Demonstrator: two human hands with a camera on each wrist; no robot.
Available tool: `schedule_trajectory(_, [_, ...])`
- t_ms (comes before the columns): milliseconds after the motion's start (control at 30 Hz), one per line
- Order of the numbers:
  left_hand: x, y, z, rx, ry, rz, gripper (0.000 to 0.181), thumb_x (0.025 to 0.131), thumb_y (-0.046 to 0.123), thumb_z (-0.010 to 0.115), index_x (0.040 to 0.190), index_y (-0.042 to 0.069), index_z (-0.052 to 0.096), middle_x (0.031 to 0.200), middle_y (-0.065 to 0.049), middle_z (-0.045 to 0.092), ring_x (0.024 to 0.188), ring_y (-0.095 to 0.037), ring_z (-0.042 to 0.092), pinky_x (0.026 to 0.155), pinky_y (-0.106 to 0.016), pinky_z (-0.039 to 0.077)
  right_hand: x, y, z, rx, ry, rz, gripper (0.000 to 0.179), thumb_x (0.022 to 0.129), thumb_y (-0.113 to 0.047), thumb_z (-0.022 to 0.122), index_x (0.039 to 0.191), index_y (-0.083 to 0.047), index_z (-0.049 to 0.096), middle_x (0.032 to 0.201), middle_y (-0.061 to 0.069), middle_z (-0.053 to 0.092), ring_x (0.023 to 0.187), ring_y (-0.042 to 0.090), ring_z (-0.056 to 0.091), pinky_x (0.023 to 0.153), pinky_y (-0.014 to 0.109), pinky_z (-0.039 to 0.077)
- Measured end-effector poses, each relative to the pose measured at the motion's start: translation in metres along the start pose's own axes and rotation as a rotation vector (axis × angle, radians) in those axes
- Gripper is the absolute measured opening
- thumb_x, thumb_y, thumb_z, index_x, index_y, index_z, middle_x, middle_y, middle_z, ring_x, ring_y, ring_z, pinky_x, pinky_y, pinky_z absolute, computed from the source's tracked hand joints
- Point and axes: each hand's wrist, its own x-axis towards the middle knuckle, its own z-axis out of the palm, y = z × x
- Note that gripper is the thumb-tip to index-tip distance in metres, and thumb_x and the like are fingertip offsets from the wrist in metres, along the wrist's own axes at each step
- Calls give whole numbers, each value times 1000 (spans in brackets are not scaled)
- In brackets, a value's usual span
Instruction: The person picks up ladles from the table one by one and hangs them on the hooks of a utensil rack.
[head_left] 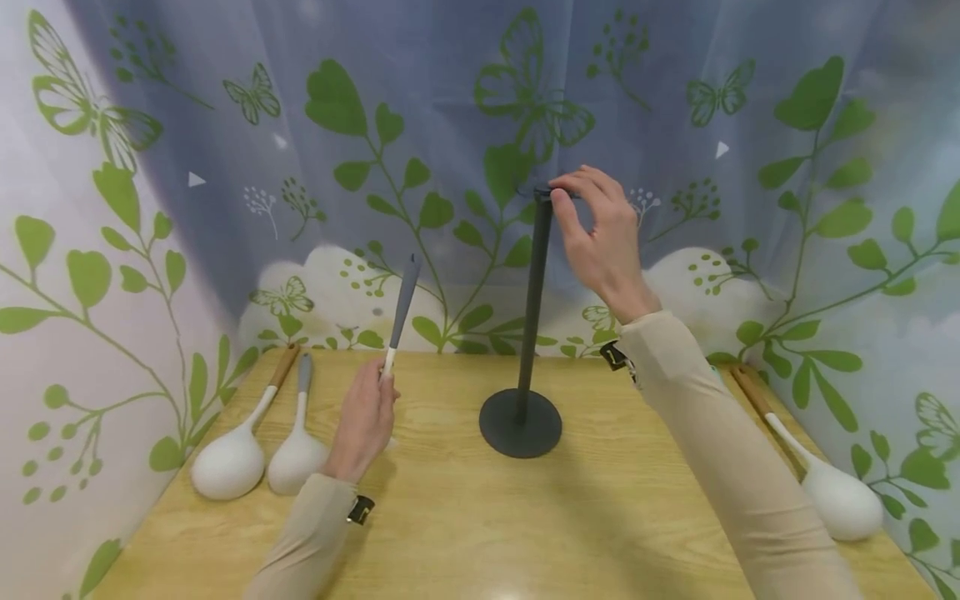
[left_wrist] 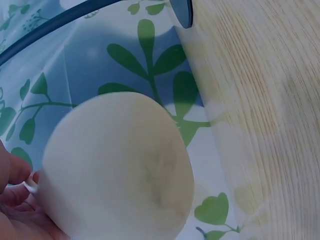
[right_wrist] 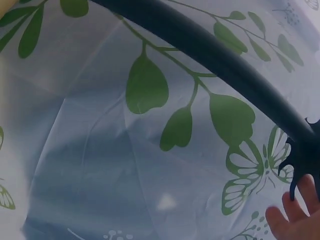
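My left hand (head_left: 365, 417) grips a ladle by its white neck, with the grey handle (head_left: 405, 300) pointing up. In the left wrist view the ladle's round white bowl (left_wrist: 120, 165) fills the middle, beside the curled fingers. A dark utensil stand (head_left: 532, 300) with a round base stands upright on the table. My right hand (head_left: 600, 237) holds the hooked top of the stand between thumb and fingers. Its fingertips (right_wrist: 295, 207) show against the hooks (right_wrist: 302, 155) in the right wrist view.
On the left of the wooden table (head_left: 450, 517) lie a wooden-handled ladle (head_left: 228, 462) and a grey-handled ladle (head_left: 296, 458). Another wooden-handled ladle (head_left: 843, 500) lies at the right edge, near something partly hidden by my right sleeve. A leaf-patterned curtain (head_left: 450, 125) surrounds the table.
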Motion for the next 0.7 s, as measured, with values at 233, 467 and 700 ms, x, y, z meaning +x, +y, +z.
schedule_trajectory(233, [0,4,2,-15,2,13,20,103,6,47,116,-5,55,90,-14,61,77,-25,60,65,-37,48,1,0,-4,12,-61,25,31,103,-28,49,118,-11,70,127,9,63,139,18,42,117,36,28])
schedule_trajectory(467, [3,10,4,-15,27,56,20,103,10,49,118,0,59,87,-10,63,71,-19,60,61,-34,48,1,1,-5,16,-55,18,30,103,-26,51,119,-10,71,125,11,63,137,18,44,115,34,32])
schedule_trajectory(700, [9,17,6,-34,21,75,20,101,8,54,117,3,63,91,-12,71,77,-21,70,64,-40,55,1,3,-5,-6,-53,-3,30,103,-25,52,121,-10,70,116,14,63,137,20,45,115,36,32])
